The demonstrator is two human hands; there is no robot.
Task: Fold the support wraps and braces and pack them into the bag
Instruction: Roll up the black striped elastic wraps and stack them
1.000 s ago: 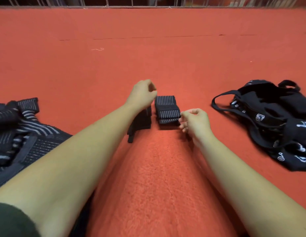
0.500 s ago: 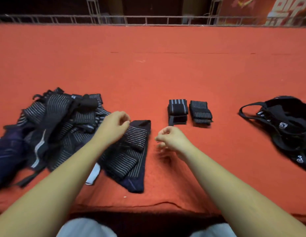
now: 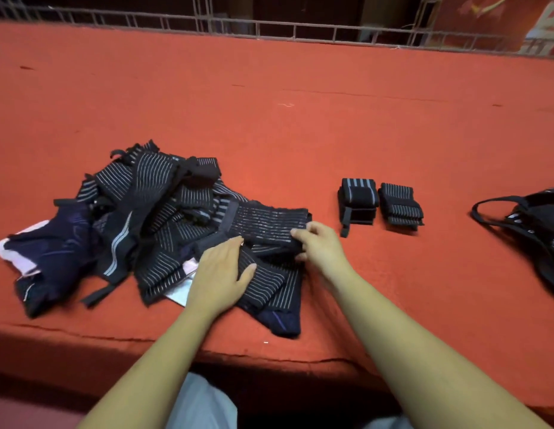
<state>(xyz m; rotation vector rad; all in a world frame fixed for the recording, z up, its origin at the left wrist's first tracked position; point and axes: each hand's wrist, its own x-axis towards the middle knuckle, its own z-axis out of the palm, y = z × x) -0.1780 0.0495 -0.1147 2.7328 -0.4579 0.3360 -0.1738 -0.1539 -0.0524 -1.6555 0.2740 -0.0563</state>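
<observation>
your left hand (image 3: 221,270) lies flat on the wrap pile (image 3: 164,212); your right hand (image 3: 320,244), fingers curled, pinches the pile's right edge

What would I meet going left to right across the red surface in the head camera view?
Pile of unfolded wraps → left hand pressing on it → right hand pinching a striped wrap → first folded wrap → second folded wrap → black bag.

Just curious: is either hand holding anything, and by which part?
The right hand grips the striped wrap by its right end. The left hand only presses flat on the pile, holding nothing.
</observation>
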